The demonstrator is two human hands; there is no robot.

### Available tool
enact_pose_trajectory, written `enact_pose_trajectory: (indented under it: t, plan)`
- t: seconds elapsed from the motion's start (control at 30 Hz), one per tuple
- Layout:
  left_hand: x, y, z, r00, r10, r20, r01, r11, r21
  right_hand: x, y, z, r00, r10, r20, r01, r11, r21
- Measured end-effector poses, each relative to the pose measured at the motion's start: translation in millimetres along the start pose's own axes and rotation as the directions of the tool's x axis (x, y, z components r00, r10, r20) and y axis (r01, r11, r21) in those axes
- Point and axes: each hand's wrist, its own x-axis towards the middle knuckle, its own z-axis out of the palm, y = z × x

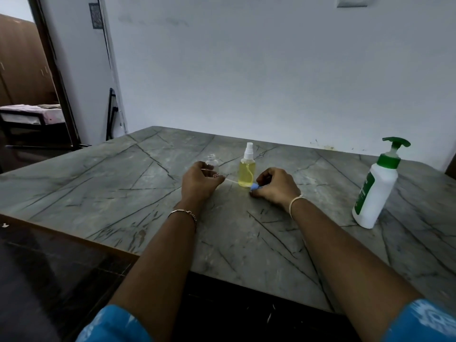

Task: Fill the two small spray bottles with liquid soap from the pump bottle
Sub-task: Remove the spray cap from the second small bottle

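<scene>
A small clear spray bottle (212,164) stands uncapped and looks empty, partly hidden behind my left hand (199,181), whose fingers curl round it. Beside it to the right stands a second small spray bottle (246,172), filled with yellow liquid and closed with a white spray top. My right hand (276,186) pinches a blue spray cap (255,186) low over the table; its thin white dip tube (232,181) points left toward my left hand. The white pump bottle (375,191) with a green pump head stands far right, apart from both hands.
Everything rests on a grey marble-patterned table (123,193) pushed against a pale wall. The near edge of the table runs across the lower frame, with dark floor to the left. A doorway opens at far left.
</scene>
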Motion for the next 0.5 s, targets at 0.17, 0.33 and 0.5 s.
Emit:
enact_pose_trajectory:
  t: [0.17,0.33,0.5]
  plan:
    - [-1.2,0.7,0.6,1.000,0.014,-0.011,-0.014,1.000,-0.005,-1.2,0.0,-2.8,0.999,0.013,0.030,-0.013,1.000,-0.005]
    - [-0.5,1.8,1.7,1.000,0.007,-0.016,-0.007,1.000,-0.007,-4.8,3.9,-9.8,0.999,0.030,0.036,-0.029,0.999,-0.027]
    - [-7.0,13.7,7.6,1.000,0.022,0.022,-0.022,1.000,-0.022,-12.0,7.5,-19.0,0.998,0.051,0.024,-0.051,0.998,-0.037]
